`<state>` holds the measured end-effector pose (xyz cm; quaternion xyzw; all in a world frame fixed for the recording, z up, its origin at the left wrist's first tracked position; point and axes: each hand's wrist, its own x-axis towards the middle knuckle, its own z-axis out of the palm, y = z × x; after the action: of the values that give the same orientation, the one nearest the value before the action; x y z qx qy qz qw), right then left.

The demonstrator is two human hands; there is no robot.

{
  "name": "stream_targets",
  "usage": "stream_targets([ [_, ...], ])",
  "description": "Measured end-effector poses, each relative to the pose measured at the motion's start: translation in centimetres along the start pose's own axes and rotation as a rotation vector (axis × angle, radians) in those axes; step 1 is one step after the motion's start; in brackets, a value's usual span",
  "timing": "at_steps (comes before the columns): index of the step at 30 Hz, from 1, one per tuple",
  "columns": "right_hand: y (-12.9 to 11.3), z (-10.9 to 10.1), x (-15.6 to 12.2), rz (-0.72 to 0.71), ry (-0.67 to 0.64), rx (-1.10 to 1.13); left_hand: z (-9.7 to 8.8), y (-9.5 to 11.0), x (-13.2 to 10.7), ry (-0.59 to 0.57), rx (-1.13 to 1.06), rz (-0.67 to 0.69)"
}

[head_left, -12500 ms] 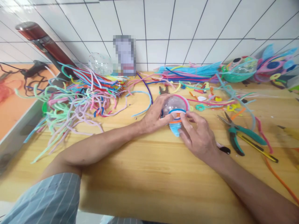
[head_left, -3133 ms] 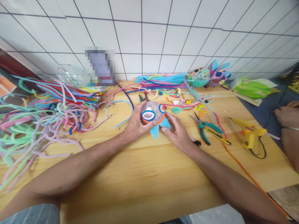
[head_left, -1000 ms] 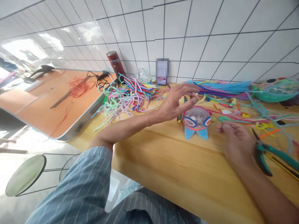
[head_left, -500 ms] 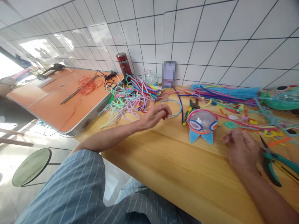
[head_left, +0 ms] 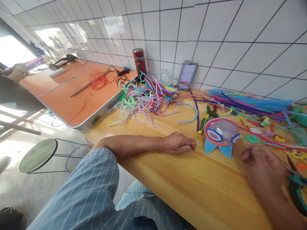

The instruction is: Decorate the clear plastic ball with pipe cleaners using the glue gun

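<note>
My left hand [head_left: 179, 143] rests on the wooden table with its fingers curled closed, and no object shows in it. Just right of it stands a clear plastic ball figure [head_left: 226, 130] with pink and orange rims, blue-ringed eye shapes and two blue fuzzy feet. On the figure's other side lies my right hand [head_left: 263, 166], fingers curled in and apart from the figure; nothing is visible in its grip. Teal-handled pliers [head_left: 297, 188] lie beside the right wrist, partly cut off by the frame edge. Yellow-green handled pliers [head_left: 207, 118] lie behind the figure.
Loose pipe cleaners [head_left: 141, 102] heap at the back left; a blue and purple bundle [head_left: 251, 102] lies along the wall. A red flask [head_left: 139, 64], a clear ball [head_left: 165, 76] and a phone [head_left: 188, 76] stand there. An orange table [head_left: 83, 105] adjoins. Another person's arm [head_left: 16, 73] shows far left.
My left hand has come down from above the table by the pipe cleaners to rest nearer me, its fingers more curled. My right hand stays beside the figure. The view has shifted left.
</note>
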<state>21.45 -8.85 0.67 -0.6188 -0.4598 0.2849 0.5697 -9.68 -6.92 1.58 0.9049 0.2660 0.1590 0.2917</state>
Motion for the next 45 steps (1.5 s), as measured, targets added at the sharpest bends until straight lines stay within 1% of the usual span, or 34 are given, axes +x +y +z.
stream_targets([
  [5, -1.2, 0.5, -0.1, 0.074, 0.061, 0.043, 0.7, 0.1, -0.1, -0.061, 0.17, 0.017],
  [8, -1.9, 0.8, -0.2, 0.129, 0.055, 0.047, 1.0, 0.2, -0.2, -0.092, 0.243, 0.049],
  [11, -2.3, 0.8, -0.3, 0.135, 0.035, 0.023, 0.9, 0.3, -0.4, -0.099, 0.252, 0.049],
  [16, -2.3, 0.8, -0.5, 0.128, 0.039, -0.013, 0.6, 0.3, -0.5, -0.111, 0.228, 0.047],
  [21, -1.9, 0.7, -0.6, 0.087, -0.016, 0.016, 0.4, 0.4, -0.8, -0.086, 0.228, 0.016],
  [24, -1.1, 0.6, -0.4, 0.052, -0.017, 0.038, 0.3, 0.4, -1.1, -0.06, 0.205, 0.024],
  [27, -0.6, 0.5, -0.4, 0.029, -0.046, 0.025, 0.1, 0.3, -1.3, -0.045, 0.186, 0.049],
  [34, -1.0, 0.6, -0.5, 0.012, -0.132, 0.033, 0.1, -0.4, -1.9, -0.019, 0.152, 0.087],
  [40, -1.1, 0.5, -0.7, -0.009, -0.17, 0.024, 0.0, -0.5, -2.1, 0.01, 0.143, 0.113],
  [42, -1.3, 0.4, -0.9, -0.026, -0.177, 0.004, 0.0, -0.4, -2.0, 0.019, 0.142, 0.119],
  [45, -1.6, 0.3, -1.5, -0.064, -0.22, -0.077, -0.1, -0.3, -2.0, 0.024, 0.141, 0.115],
])
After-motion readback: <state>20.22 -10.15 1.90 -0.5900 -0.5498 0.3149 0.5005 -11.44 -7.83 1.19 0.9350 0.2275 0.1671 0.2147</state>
